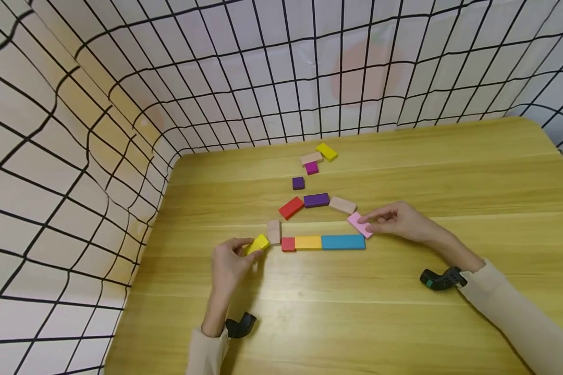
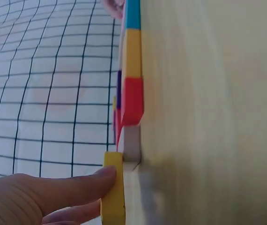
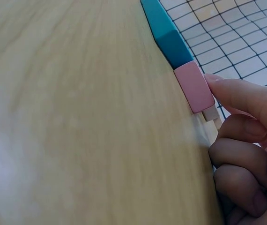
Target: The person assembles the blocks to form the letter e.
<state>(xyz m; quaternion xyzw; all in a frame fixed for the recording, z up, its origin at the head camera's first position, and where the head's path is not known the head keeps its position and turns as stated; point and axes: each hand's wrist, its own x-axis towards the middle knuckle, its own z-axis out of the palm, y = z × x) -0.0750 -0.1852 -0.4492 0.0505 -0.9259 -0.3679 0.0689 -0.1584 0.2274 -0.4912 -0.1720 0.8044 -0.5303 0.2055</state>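
My left grip (image 1: 230, 264) pinches a yellow block (image 1: 260, 243) just beside a pale block (image 1: 274, 232), toward the bench's (image 1: 319, 323) left edge; my right grip (image 1: 400, 223) pinches the pink block (image 1: 356, 222) near the blue block (image 1: 343, 242). I'm apparently aligning pieces; next calls for gently settling yellow.

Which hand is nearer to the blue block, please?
Right. The right hand holds the pink block at the right end of the blue block; the left hand is farther away, to its left, holding a yellow block.
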